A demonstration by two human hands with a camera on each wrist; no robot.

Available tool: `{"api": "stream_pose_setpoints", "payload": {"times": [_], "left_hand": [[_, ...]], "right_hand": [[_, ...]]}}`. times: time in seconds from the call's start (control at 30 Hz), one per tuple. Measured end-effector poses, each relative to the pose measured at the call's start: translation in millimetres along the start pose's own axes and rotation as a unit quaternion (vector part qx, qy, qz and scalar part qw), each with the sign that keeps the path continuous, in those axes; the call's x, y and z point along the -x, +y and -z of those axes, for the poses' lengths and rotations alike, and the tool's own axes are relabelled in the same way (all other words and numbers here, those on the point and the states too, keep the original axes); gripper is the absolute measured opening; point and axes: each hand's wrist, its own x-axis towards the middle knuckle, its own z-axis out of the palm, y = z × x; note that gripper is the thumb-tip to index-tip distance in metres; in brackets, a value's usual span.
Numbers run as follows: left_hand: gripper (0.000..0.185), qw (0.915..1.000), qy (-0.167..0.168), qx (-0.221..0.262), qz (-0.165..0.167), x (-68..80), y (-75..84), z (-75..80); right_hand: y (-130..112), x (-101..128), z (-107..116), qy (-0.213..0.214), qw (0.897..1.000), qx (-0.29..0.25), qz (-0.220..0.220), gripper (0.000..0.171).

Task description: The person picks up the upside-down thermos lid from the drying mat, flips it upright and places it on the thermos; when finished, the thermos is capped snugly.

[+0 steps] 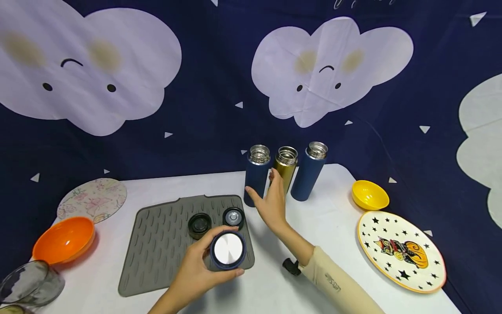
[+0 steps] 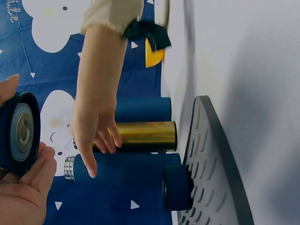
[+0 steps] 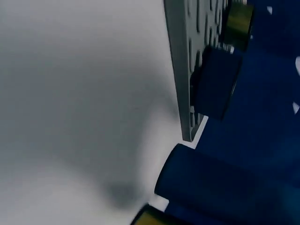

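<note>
Over the grey mat (image 1: 157,244), the left hand (image 1: 192,274) grips a navy lid (image 1: 228,249); the right hand (image 1: 270,203), fingers spread wide, reaches at the leftmost navy flask (image 1: 256,174).

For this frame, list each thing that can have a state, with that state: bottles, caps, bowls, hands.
Left navy bottle: upright, uncapped.
Gold bottle: upright, uncapped.
Right navy bottle: upright, uncapped.
Navy cap: gripped in left hand.
Dark cap: loose on grey mat.
Second navy cap: loose on mat.
Right hand: fingers straight, beside left navy bottle.
Orange bowl: empty.
Yellow bowl: empty.
</note>
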Motion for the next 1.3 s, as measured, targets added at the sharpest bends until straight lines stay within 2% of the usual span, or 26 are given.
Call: {"api": "stream_pose_setpoints", "payload": {"times": [0.13, 0.27, 0.47, 0.57, 0.77, 0.9, 1.1, 1.2, 1.3], "left_hand": [[0.073, 0.9998, 0.001, -0.004, 0.017, 5.8, -0.7, -2.9], [0.074, 0.9996, 0.005, -0.002, 0.028, 7.8, -1.5, -5.2], [0.073, 0.9997, -0.001, 0.002, 0.026, 9.5, -1.8, -9.2], [0.073, 0.9996, 0.002, 0.009, 0.026, 10.0, -2.8, -10.3], [0.073, 0.9996, 0.011, 0.016, 0.022, 4.7, -4.2, -10.2], [0.073, 0.9987, -0.005, 0.045, 0.022, -9.6, -1.6, -7.8], [0.074, 0.9959, -0.019, 0.088, 0.01, -47.8, 11.2, -3.3], [0.072, 0.9941, -0.018, 0.107, 0.004, -68.7, 17.8, -5.6], [0.07, 0.9926, -0.015, 0.12, 0.008, -88.3, 22.8, -14.3]], "right_hand": [[4.3, -12.2, -15.5, 0.021, 0.997, 0.001, -0.071, 0.087], [5.1, -15.3, -25.8, 0.048, 0.993, 0.024, -0.105, 0.089], [13.4, -18.2, -37.7, 0.077, 0.988, 0.078, -0.11, 0.083], [17.2, -18.8, -38.4, 0.09, 0.986, 0.088, -0.106, 0.08], [16.1, -9.6, -20.2, 0.096, 0.988, 0.078, -0.087, 0.077], [8.3, 9.4, 8.6, 0.072, 0.993, 0.073, -0.061, 0.076], [-3.4, 47.4, 51.5, 0.022, 0.998, 0.03, -0.048, 0.075], [-5.4, 62.3, 63.3, 0.007, 0.999, 0.022, -0.042, 0.075], [-2.4, 72.1, 68.2, -0.006, 0.999, 0.024, -0.037, 0.073]]}}
